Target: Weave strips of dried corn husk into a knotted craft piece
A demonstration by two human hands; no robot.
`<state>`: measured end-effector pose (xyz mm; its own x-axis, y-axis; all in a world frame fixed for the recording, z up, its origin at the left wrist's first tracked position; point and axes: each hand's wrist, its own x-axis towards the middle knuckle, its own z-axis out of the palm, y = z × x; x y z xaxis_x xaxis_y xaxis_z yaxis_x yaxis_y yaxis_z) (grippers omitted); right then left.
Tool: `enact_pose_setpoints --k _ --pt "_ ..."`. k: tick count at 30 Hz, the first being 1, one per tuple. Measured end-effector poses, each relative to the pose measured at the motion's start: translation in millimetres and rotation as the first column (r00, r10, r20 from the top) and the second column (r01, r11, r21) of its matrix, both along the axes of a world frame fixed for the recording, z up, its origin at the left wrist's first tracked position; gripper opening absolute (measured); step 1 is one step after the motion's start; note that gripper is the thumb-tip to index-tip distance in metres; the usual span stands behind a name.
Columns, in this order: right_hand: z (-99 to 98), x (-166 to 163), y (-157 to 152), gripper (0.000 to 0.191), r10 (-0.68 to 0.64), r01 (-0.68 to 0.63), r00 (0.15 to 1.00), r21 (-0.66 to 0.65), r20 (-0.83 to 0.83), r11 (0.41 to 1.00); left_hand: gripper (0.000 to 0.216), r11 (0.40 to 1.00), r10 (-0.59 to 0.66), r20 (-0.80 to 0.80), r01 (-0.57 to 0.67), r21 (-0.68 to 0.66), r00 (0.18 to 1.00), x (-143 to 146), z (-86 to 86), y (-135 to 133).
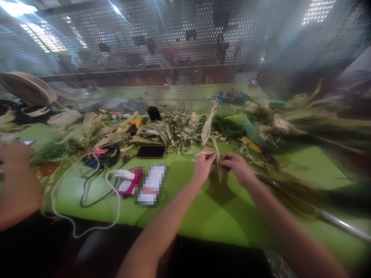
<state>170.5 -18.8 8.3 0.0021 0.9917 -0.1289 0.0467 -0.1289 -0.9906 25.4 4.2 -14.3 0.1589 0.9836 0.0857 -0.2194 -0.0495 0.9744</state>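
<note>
Over the green tabletop, my left hand [205,161] is closed in a pinch on a pale dried corn husk [207,131]. The husk's broad end sticks up above the fingers, and a thin strip points out to the left. Close by on the right, my right hand [237,165] has its fingertips pinched at the same piece. A narrow strip of it hangs down between both hands. The exact grip of the fingertips is too small to make out. Behind them lies a long heap of dry husks and leaves [174,125].
A dark phone [151,151], a pixelated light-coloured object [152,184] and a magenta box [129,183] with a white cable lie to the left. Another person's arm [19,181] rests far left. A green basket [255,131] of husks and a metal rod [342,224] are at right. A perforated screen [179,50] stands behind.
</note>
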Motion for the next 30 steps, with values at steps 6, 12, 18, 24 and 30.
enact_pose_setpoints --k 6,12,18,24,30 --pt "-14.1 0.5 2.1 0.011 -0.05 0.023 0.98 0.136 0.195 0.99 0.002 0.992 0.114 -0.174 -0.104 0.067 0.978 4.2 5.5 -8.3" --pt "-8.6 -6.2 -0.3 0.015 0.004 -0.005 1.0 0.044 0.027 0.999 0.004 0.983 0.179 -0.142 -0.171 0.072 0.974 10.9 0.6 -11.2" --pt "-5.2 -4.4 1.1 0.018 0.049 -0.05 0.998 -0.026 -0.027 0.998 0.001 0.985 0.172 -0.075 -0.171 0.025 0.982 12.7 -9.1 -6.9" --pt "-4.2 1.4 2.8 0.016 0.003 -0.01 0.994 -0.064 -0.106 0.998 0.014 0.995 0.055 0.033 -0.052 -0.085 0.998 7.5 -11.1 -1.3" --pt "2.5 -1.9 -0.2 0.025 0.016 -0.023 0.988 -0.043 -0.152 0.999 0.017 0.998 0.051 0.058 -0.049 -0.037 0.997 2.7 -5.5 0.3"
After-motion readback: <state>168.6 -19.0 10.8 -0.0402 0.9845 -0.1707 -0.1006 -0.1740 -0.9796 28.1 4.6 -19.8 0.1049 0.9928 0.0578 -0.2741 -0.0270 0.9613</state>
